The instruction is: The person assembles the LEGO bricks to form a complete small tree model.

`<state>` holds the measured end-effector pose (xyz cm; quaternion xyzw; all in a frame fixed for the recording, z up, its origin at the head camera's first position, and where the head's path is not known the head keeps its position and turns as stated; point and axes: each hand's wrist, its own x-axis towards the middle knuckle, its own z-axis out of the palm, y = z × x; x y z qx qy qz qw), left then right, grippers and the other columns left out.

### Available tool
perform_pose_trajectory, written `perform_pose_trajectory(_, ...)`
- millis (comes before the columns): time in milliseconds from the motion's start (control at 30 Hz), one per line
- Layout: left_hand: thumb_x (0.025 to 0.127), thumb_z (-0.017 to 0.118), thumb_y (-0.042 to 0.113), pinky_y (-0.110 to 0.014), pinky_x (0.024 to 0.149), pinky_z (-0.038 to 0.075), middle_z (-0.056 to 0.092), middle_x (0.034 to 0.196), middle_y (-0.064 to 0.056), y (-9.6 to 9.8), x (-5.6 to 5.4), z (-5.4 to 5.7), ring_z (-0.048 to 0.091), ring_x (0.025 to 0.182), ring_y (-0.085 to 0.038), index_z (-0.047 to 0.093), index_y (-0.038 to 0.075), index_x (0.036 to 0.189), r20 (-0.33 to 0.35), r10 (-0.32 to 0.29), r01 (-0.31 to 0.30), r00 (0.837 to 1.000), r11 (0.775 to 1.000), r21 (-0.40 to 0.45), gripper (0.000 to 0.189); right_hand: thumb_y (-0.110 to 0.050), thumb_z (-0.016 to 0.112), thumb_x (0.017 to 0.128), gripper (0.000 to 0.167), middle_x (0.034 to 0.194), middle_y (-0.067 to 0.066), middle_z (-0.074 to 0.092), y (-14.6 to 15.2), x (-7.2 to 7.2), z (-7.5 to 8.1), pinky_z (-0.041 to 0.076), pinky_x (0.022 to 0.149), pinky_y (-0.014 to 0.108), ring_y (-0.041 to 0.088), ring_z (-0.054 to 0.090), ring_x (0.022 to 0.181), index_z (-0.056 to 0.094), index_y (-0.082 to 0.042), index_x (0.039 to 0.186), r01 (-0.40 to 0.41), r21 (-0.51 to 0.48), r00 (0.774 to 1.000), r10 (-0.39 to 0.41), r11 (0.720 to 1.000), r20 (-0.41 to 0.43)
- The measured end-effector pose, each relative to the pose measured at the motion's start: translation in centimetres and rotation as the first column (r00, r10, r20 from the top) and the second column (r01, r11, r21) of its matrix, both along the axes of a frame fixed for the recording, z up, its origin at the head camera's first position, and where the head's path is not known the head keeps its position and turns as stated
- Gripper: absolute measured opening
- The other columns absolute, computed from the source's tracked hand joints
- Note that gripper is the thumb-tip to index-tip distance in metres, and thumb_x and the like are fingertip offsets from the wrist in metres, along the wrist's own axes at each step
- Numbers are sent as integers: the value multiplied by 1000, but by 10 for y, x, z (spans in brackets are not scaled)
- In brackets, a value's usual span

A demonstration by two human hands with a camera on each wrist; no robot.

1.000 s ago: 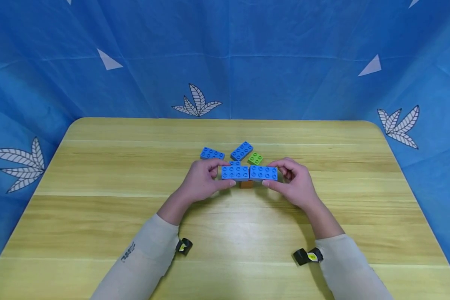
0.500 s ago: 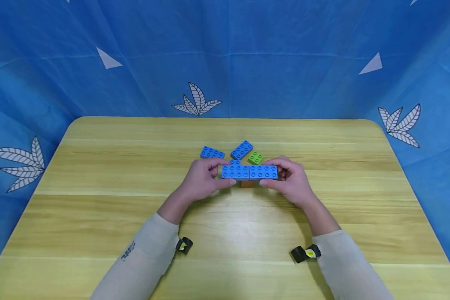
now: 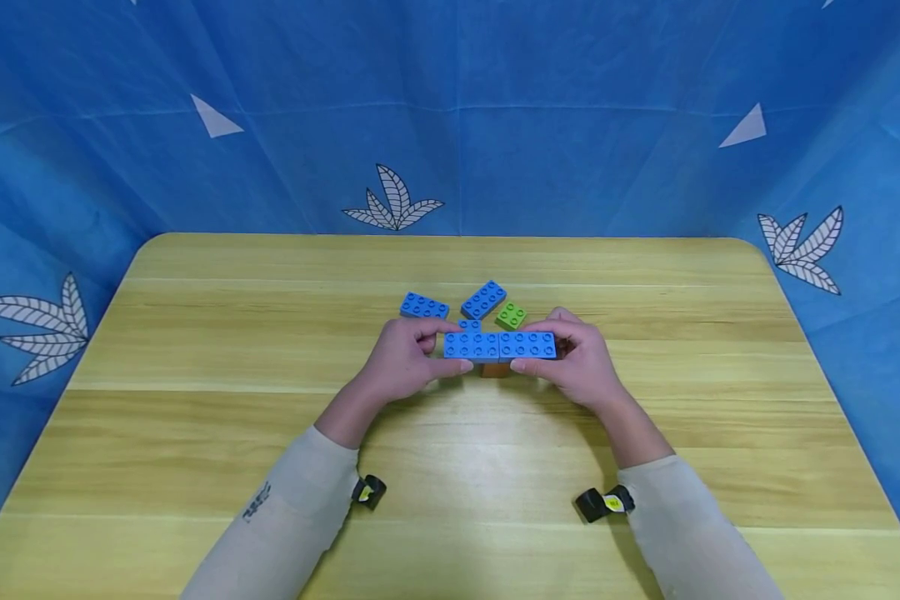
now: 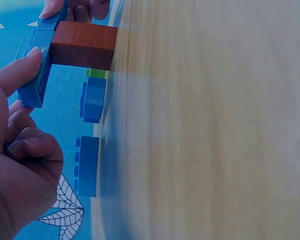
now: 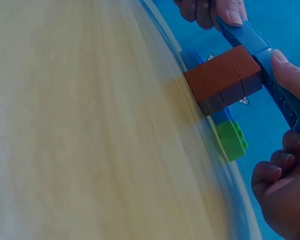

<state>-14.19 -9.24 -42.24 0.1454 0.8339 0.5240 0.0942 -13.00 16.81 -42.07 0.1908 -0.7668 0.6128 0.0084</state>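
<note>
Two blue toy building bricks lie end to end on top of a stack of brown bricks (image 4: 85,44), overhanging it on both sides. My left hand (image 3: 399,360) pinches the left blue brick (image 3: 471,346) between thumb and fingers. The right blue brick (image 3: 527,345) is pinched the same way by my right hand (image 3: 583,360), whose thumb lies along its near side. In the right wrist view the brown stack (image 5: 223,80) stands on the table beneath the seam between the two bricks. From above, the blue pair hides most of that stack.
Behind the hands lie loose bricks: a blue one (image 3: 424,305) at left, another blue one (image 3: 483,300) set at an angle, and a small green one (image 3: 511,316). A further blue brick (image 3: 469,325) shows partly behind the held pair. Blue cloth (image 3: 570,167) hangs beyond the wooden table (image 3: 232,333).
The right blue brick has come level with the left one and the narrow gap between them has closed. My right hand has shifted slightly left along its brick; my left hand stays put.
</note>
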Motion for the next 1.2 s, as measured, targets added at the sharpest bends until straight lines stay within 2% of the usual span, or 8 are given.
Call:
perform_pose_trajectory(333, 79, 88, 23, -32, 54, 26, 29, 57, 1, -1, -1, -2, 28, 53, -18, 75, 9, 115, -4, 2, -2, 1000, 1000, 0, 41, 18, 82, 70, 34, 77, 15, 50, -3, -1, 4, 33, 53, 28, 21, 42, 69, 73, 10, 101, -22, 1, 998, 22, 1000, -51)
perform_pose_trajectory(667, 79, 88, 23, -32, 54, 26, 29, 56, 1, -1, 0, 3, 27, 52, -17, 75, 8, 116, 9, 2, -1, 1000, 1000, -31, 42, 18, 84, 66, 36, 76, 16, 50, -5, -1, 7, 35, 51, 26, 21, 43, 68, 73, 10, 99, -25, 24, 996, 27, 999, -82)
perform_pose_trajectory(800, 79, 88, 24, -32, 54, 27, 30, 56, 1, -2, 0, 2, 28, 52, -17, 75, 10, 116, 13, 5, -5, 1000, 999, -47, 42, 15, 83, 70, 34, 82, 15, 53, -5, 1, 4, 37, 54, 24, 21, 45, 71, 72, 9, 102, -14, 31, 1000, 15, 999, -25)
perform_pose_trajectory(933, 79, 88, 25, -32, 55, 27, 30, 57, 1, -3, -1, 2, 28, 53, -18, 74, 10, 115, 12, 1, 0, 1000, 999, -50, 42, 7, 83, 77, 35, 92, 13, 57, -1, -2, -17, 40, 59, 22, 21, 48, 77, 72, 2, 110, 20, 22, 996, -22, 1000, 84)
perform_pose_trajectory(1033, 79, 88, 24, -33, 55, 27, 30, 57, 1, -3, -1, 2, 28, 53, -18, 74, 9, 115, 14, 1, 0, 1000, 999, -45, 41, 2, 84, 79, 37, 98, 12, 58, 3, -3, -33, 42, 60, 21, 20, 51, 78, 71, -1, 114, 41, -23, 990, -37, 999, 137)
perform_pose_trajectory(1200, 79, 88, 23, -32, 56, 28, 29, 57, 1, -3, 0, 1, 27, 53, -17, 74, 9, 115, 12, -1, 1, 1000, 1000, -27, 41, 3, 83, 80, 40, 85, 10, 50, 1, 4, -38, 37, 56, 21, 17, 48, 73, 68, 3, 117, 91, -133, 984, -69, 987, 165)
